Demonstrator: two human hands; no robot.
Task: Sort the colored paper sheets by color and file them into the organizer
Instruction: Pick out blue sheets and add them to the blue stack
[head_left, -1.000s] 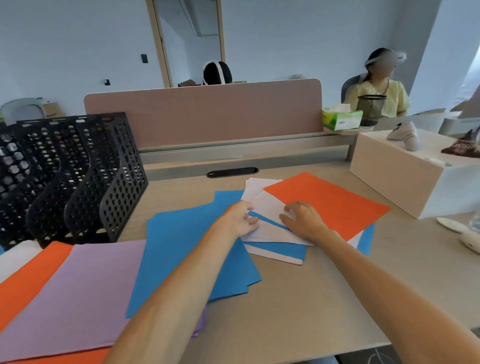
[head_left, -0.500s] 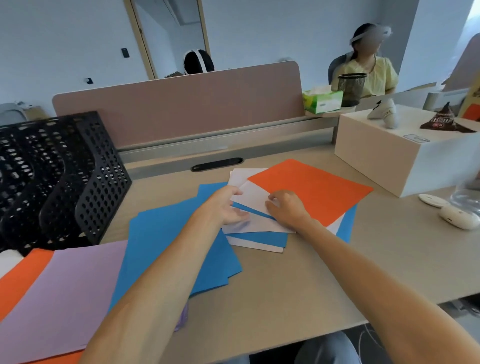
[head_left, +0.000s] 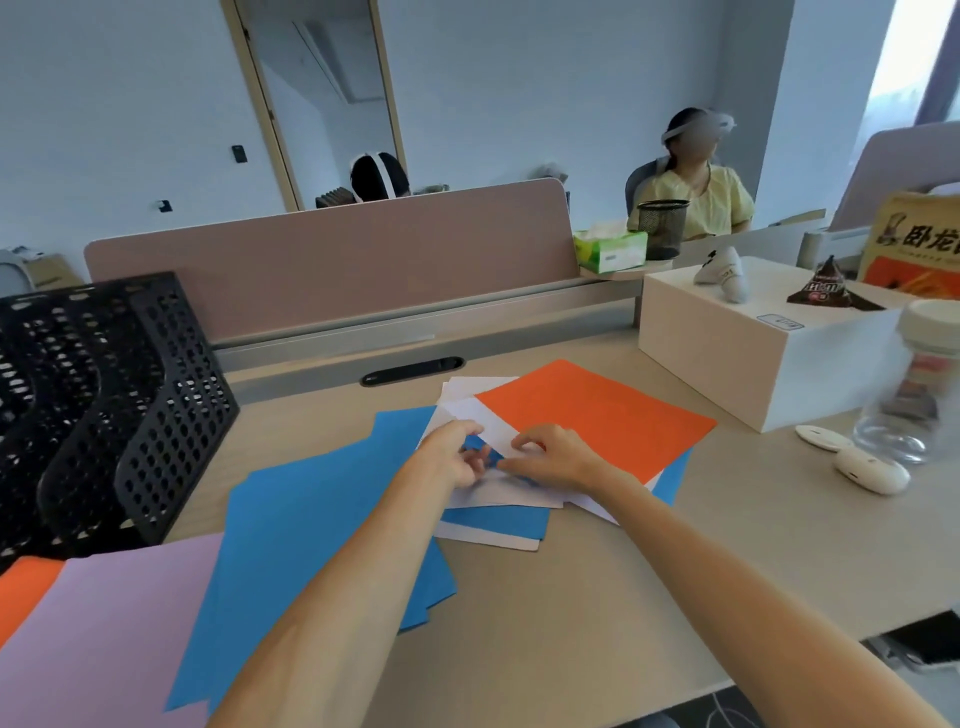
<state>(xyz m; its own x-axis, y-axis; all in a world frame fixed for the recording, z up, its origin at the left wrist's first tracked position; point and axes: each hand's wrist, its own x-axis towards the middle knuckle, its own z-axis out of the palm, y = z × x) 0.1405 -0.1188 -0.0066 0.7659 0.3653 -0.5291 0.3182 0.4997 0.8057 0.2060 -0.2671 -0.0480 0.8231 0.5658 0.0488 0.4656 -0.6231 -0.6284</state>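
Paper (head_left: 506, 492) under left hand (head_left: 451, 460) (perhaps pinched); blurred

Bright, even daylight, blown out at the window (head_left: 906, 57) far up and right of the right hand (head_left: 553, 460); shadows are soft. The jar (head_left: 917, 384) to its right is motion-blurred; frame edges bow.

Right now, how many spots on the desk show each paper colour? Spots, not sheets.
Orange: 2, orange sheet on the mixed pile, orange corner far left
Blue: 2, blue stack, blue sheets in that pile
Purple: 1, purple sheet
White: 1, white sheets in that pile
Total: 6
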